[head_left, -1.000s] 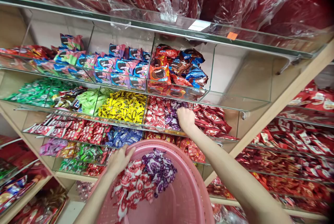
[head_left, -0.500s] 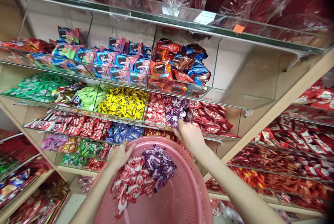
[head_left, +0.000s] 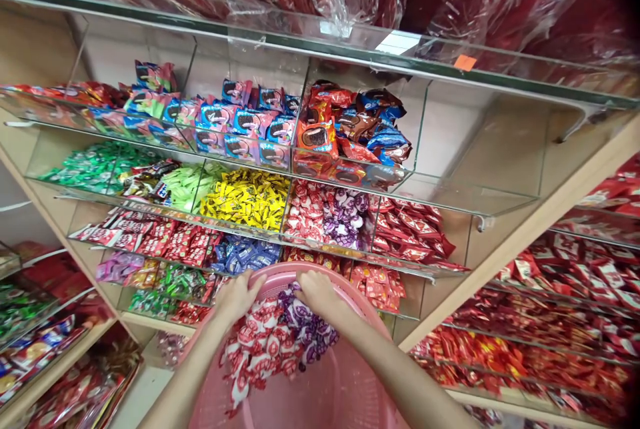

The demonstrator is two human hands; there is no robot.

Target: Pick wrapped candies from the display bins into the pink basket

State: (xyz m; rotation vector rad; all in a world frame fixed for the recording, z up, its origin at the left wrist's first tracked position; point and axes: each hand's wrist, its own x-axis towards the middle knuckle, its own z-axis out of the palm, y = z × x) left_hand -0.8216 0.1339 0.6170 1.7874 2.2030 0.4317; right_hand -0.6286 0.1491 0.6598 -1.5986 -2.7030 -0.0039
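Note:
A round pink plastic basket [head_left: 320, 402] is below me, tilted toward my view, with candies lying along its far left side. My left hand [head_left: 237, 297] is closed on the basket's far left rim. Inside the rim, my right hand [head_left: 316, 292] hangs over the pile with curled fingers, and purple-wrapped candies [head_left: 305, 322] show at its fingertips. Red-and-white wrapped candies [head_left: 265, 339] lie beside the purple ones in the basket. On the shelf just beyond, purple candies [head_left: 345, 216] share a glass compartment with red-and-white candies [head_left: 305, 212].
Yellow-wrapped candies [head_left: 247, 199] and red packets [head_left: 410, 226] flank that compartment. Above are packaged cookies [head_left: 317, 136] behind a glass front, under a thick glass shelf edge [head_left: 280, 39]. A slanted wooden upright [head_left: 520, 229] stands to the right, with more red-packet shelves past it.
My right hand has come down and left from the shelf's purple candies to over the basket. My left hand stays on the rim. The view has shifted slightly.

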